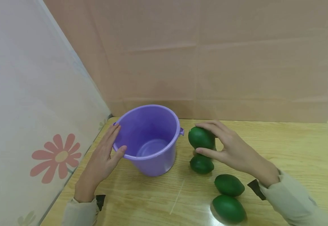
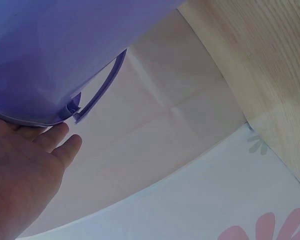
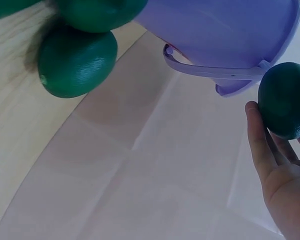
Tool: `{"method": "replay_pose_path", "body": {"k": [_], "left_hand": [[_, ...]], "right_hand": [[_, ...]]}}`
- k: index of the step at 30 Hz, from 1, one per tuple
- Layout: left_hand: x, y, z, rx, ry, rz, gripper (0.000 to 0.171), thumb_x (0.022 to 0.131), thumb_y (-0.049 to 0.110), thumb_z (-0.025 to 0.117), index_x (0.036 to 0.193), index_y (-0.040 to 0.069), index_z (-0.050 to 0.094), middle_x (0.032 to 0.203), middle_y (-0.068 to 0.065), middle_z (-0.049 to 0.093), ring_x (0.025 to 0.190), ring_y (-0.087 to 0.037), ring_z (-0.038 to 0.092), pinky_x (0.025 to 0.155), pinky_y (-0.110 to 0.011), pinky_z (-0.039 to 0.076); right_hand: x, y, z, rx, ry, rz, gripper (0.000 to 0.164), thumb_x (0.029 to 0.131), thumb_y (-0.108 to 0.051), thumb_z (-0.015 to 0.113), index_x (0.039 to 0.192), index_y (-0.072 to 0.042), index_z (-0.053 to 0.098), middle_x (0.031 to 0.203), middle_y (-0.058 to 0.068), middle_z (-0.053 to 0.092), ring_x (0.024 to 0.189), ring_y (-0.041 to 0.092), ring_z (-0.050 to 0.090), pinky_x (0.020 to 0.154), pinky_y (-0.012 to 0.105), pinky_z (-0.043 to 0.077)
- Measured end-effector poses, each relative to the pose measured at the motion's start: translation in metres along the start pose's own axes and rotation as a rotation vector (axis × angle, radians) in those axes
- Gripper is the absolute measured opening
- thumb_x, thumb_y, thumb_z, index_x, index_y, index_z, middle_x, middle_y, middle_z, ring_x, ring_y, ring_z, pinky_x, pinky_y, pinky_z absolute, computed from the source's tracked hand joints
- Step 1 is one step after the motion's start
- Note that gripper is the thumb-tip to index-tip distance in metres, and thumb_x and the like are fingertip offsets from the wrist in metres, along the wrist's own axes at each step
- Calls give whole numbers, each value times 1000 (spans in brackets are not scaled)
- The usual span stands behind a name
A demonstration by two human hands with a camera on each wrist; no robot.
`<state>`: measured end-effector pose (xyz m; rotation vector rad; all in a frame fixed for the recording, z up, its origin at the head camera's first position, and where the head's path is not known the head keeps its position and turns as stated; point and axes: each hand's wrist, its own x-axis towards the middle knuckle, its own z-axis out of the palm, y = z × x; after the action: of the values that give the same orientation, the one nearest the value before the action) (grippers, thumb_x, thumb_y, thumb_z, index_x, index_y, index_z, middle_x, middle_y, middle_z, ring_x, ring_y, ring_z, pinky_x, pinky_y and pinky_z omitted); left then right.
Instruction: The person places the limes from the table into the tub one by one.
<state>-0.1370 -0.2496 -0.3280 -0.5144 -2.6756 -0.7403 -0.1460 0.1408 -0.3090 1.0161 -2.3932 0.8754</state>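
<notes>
Fruit (image 1: 200,137) sits gripped in the right hand (image 1: 231,147), near the bucket (image 1: 159,164) whose rim (image 1: 144,158) the left hand (image 1: 103,159) touches from the far-left side with straightish, unclenched fingers, presumably to keep it steady.

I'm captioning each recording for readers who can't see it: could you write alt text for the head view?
A person's right hand holds a green egg-shaped object just right of a purple bucket, whose rim the left hand touches. At least three similar green objects lie on the wood-grain table.
</notes>
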Motion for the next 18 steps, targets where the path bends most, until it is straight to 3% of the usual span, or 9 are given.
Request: {"method": "replay_pose_path", "body": {"k": [10, 18], "left_hand": [[0, 0, 0, -7, -12, -3, 66, 101, 33, 53, 157, 9, 28, 166, -7, 21, 154, -32, 16, 114, -67, 26], [1, 1, 0, 5, 0, 8, 66, 101, 32, 54, 156, 7, 29, 165, -8, 22, 154, -33, 17, 115, -66, 26]], "right_hand": [[15, -4, 3, 20, 34, -24, 68, 78, -21, 85, 137, -11, 53, 133, 1, 58, 109, 9, 60, 87, 20, 53], [27, -8, 8, 44, 72, -60, 66, 78, -20, 85, 136, -9, 55, 133, 3, 58, 115, 14, 59, 92, 19, 51]]}}
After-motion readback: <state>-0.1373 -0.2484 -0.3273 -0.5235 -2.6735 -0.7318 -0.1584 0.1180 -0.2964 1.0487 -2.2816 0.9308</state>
